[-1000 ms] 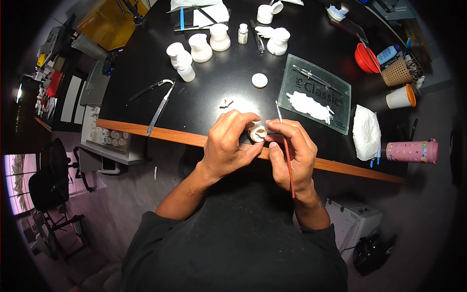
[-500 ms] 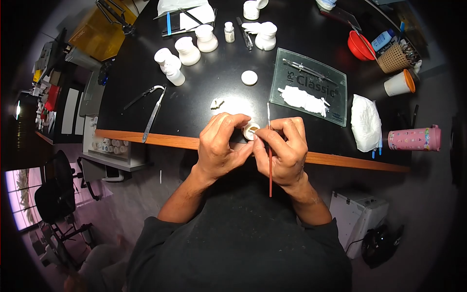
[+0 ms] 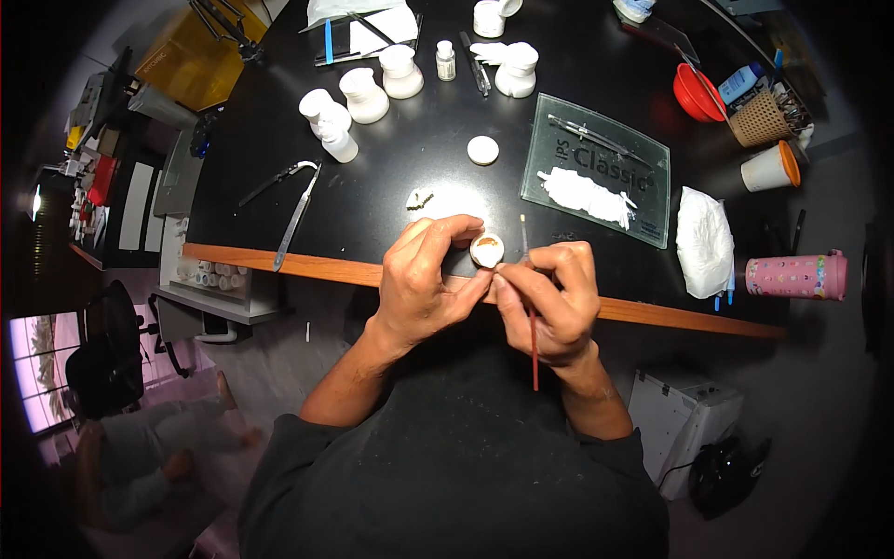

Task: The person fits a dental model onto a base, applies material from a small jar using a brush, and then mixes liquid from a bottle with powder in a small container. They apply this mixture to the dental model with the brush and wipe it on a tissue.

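Note:
Thumb and fingers of my left hand (image 3: 424, 275) are closed around a small round white jar (image 3: 486, 250) near the table's front edge. Brownish material shows inside the open jar. My right hand (image 3: 551, 298) is closed on a thin brush (image 3: 535, 349) with a red handle, its bristle end pointing up and away from me. The right fingertips are close to the jar's right rim. Beyond the jar lies a white round lid (image 3: 482, 150). A small dark jagged piece (image 3: 420, 201) rests on the table to the left.
A glass slab (image 3: 597, 149) with crumpled white tissue (image 3: 587, 194) lies right of centre. Tweezers (image 3: 296, 219) are at the left. White bottles (image 3: 364, 96) stand at the back. Wadded white paper (image 3: 705, 242) and a pink bottle (image 3: 796, 277) are at the right. Another person (image 3: 163, 438) is at the lower left.
My right hand has moved slightly right and down, away from the jar's opening, with the brush. More of the jar's inside shows. The other person at the lower left is more visible.

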The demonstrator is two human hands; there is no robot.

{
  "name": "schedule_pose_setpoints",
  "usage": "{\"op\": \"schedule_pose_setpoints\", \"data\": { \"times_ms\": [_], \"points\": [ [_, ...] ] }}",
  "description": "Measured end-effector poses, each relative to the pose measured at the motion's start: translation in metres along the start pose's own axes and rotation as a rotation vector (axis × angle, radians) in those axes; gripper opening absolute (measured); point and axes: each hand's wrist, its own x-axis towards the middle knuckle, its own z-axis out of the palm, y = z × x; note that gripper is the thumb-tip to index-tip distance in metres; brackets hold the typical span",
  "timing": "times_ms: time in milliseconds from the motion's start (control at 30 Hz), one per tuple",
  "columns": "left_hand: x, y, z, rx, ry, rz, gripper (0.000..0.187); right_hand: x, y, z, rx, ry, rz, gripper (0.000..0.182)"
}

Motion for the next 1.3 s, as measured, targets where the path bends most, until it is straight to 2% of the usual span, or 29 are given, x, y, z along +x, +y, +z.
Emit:
{"op": "schedule_pose_setpoints", "data": {
  "times_ms": [167,300,333,367,433,500,633,700,767,800,900,967,1033,1100,1167,1200,1300],
  "points": [
    [0.001,0.000,-0.001,0.059,-0.041,-0.035,0.058,-0.003,0.006,-0.024,-0.047,0.060,0.093,0.019],
    [0.009,0.011,-0.014,0.098,-0.118,-0.051,0.080,-0.012,0.017,-0.057,-0.125,0.100,0.158,0.019],
    [0.010,0.016,-0.017,0.024,-0.109,-0.091,0.087,-0.017,0.022,-0.065,-0.137,0.111,0.170,0.019],
    [0.016,0.023,-0.023,0.033,-0.125,-0.075,0.084,-0.020,0.024,-0.073,-0.150,0.124,0.182,0.019],
    [0.039,0.032,-0.033,0.067,-0.147,0.118,0.077,-0.024,0.031,-0.087,-0.183,0.146,0.189,0.019],
    [0.079,0.051,-0.038,0.158,-0.253,0.277,0.068,-0.027,0.039,-0.095,-0.194,0.164,0.191,0.019],
    [0.172,0.061,0.017,0.171,-0.400,0.386,0.055,-0.032,0.045,-0.095,-0.184,0.189,0.178,0.020],
    [0.216,0.035,0.072,0.265,-0.433,0.330,0.046,-0.034,0.046,-0.091,-0.219,0.212,0.137,0.018],
    [0.272,0.012,0.126,0.397,-0.604,0.063,0.044,-0.036,0.045,-0.087,-0.265,0.235,0.122,0.016],
    [0.296,-0.005,0.151,0.382,-0.608,-0.128,0.047,-0.036,0.047,-0.086,-0.294,0.273,0.097,0.017],
    [0.347,-0.049,0.212,0.337,-0.376,-0.401,0.056,-0.040,0.049,-0.087,-0.296,0.345,0.124,0.013],
    [0.364,-0.062,0.239,0.315,-0.282,-0.469,0.052,-0.041,0.050,-0.088,-0.282,0.382,0.148,0.013],
    [0.387,-0.090,0.270,0.367,-0.278,-0.435,0.069,-0.044,0.052,-0.091,-0.279,0.380,0.160,0.012],
    [0.403,-0.108,0.295,0.393,-0.143,-0.421,0.092,-0.044,0.051,-0.093,-0.263,0.349,0.191,0.012],
    [0.423,-0.104,0.318,0.329,-0.061,-0.497,0.111,-0.039,0.052,-0.097,-0.259,0.329,0.170,0.014],
    [0.432,-0.103,0.324,0.299,-0.083,-0.531,0.124,-0.040,0.052,-0.095,-0.260,0.345,0.164,0.014],
    [0.450,-0.108,0.340,0.340,-0.030,-0.528,0.132,-0.041,0.053,-0.094,-0.261,0.356,0.188,0.018]
  ]
}}
